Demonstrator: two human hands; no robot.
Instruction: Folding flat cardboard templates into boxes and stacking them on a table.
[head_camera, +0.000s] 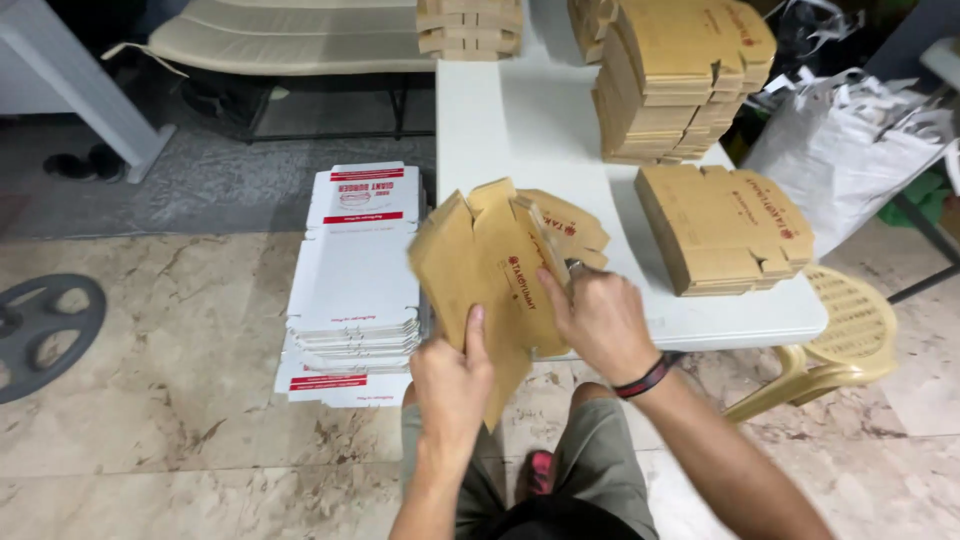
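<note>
The flat brown cardboard box blank (495, 265) sits at frame centre, gripped by the left hand (452, 378) at its lower edge and the right hand (598, 322) beside it, fingers closed, before the white table (520, 120) stacked with brown blanks (722, 228).

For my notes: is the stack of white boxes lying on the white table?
No, the stack of white boxes lies on the floor beside the white table.

You hold a flat brown die-cut cardboard box blank (490, 265), red-printed, tilted upright, gripped between both your hands, flaps fanning above them.
</note>
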